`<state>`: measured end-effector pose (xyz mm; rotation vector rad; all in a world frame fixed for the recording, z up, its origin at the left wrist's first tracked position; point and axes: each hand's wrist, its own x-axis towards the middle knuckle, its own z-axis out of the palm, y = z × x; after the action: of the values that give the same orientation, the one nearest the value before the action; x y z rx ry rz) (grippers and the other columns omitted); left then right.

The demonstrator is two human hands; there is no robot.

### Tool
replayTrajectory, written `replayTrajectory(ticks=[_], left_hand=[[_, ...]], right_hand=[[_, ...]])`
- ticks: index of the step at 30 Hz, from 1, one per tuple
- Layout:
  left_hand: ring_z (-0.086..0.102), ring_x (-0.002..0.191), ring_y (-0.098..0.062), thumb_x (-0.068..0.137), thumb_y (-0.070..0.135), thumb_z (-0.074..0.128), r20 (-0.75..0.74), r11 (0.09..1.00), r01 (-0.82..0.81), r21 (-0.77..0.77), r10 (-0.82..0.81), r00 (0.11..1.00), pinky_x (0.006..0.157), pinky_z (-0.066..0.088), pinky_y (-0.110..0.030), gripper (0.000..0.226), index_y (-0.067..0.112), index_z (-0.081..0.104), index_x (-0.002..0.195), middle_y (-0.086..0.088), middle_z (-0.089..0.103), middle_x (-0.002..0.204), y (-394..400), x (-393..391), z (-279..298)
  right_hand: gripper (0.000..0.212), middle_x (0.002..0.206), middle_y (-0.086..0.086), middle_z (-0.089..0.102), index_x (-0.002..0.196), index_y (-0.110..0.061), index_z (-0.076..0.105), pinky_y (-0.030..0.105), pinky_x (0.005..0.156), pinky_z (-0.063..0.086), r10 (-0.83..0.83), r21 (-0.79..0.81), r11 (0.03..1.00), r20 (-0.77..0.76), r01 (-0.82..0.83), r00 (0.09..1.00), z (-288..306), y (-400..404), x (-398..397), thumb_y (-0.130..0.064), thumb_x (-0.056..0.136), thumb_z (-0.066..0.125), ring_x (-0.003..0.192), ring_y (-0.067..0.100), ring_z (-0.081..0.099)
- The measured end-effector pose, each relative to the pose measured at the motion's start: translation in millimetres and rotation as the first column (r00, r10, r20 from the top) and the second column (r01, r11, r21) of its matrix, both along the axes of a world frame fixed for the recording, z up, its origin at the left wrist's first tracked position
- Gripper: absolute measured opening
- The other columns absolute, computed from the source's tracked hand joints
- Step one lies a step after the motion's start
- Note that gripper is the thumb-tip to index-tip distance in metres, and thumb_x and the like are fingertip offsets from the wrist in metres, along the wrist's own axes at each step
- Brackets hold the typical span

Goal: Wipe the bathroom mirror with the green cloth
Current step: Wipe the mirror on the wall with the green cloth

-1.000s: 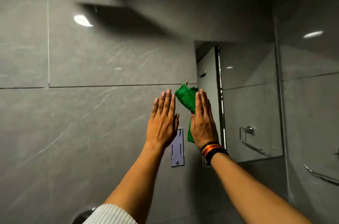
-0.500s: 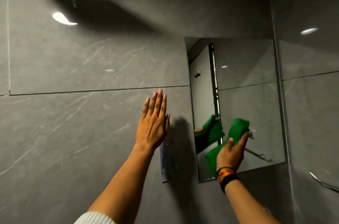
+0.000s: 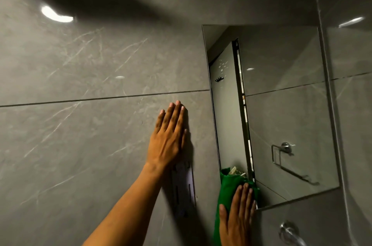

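While the left hand (image 3: pixel 168 141) stays flat — the right hand (image 3: pixel 236 219) has slid the green cloth (image 3: pixel 229 189) down the mirror (image 3: pixel 281 104).

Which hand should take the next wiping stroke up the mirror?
The right hand. It lies flat on the green cloth, pressing it at the mirror's lower left corner, so it can probably sweep upward from there. The left hand is spread on the wall tile beside the mirror, with no cloth.
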<state>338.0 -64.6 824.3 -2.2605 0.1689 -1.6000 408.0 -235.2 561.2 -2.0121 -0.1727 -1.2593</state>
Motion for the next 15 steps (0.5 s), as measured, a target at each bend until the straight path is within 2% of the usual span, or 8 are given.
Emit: replayTrajectory(ticks=[4, 8, 15], left_hand=[[0.002, 0.162, -0.031, 0.109, 0.038, 0.026, 0.088, 1.000, -0.028, -0.001, 0.028, 0.996, 0.132, -0.003, -0.045, 0.067, 0.005, 0.014, 0.166, -0.015, 0.007, 0.175, -3, 11, -3], [0.002, 0.163, -0.031, 0.111, 0.037, 0.026, 0.093, 0.999, -0.046, 0.025, 0.044, 0.995, 0.133, -0.001, -0.045, 0.067, 0.005, 0.011, 0.168, -0.015, 0.006, 0.177, 0, 14, -2], [0.005, 0.164, -0.030, 0.111, 0.037, 0.026, 0.099, 1.000, -0.020, 0.008, 0.019, 0.995, 0.133, 0.007, -0.047, 0.067, 0.006, 0.011, 0.168, -0.015, 0.006, 0.177, -1, 14, -5]], right_hand=[[0.074, 0.169, 0.012, 0.009, 0.160, -0.010, 0.010, 0.050, 0.127, 0.004, -0.085, -0.065, 0.994, 0.041, 0.087, 0.996, 1, -3, 20, -0.055, 0.102, 0.016, 0.156, 0.033, 0.010], [0.072, 0.170, 0.007, 0.003, 0.160, -0.011, 0.007, 0.054, 0.126, 0.006, -0.072, -0.085, 0.993, 0.052, 0.077, 0.996, 28, -7, 21, -0.053, 0.102, 0.015, 0.156, 0.031, 0.008], [0.069, 0.170, 0.005, 0.002, 0.161, -0.016, 0.003, 0.053, 0.127, 0.008, -0.081, -0.097, 0.990, 0.192, 0.101, 0.978, 173, -7, 18, -0.052, 0.103, 0.015, 0.157, 0.023, 0.000]])
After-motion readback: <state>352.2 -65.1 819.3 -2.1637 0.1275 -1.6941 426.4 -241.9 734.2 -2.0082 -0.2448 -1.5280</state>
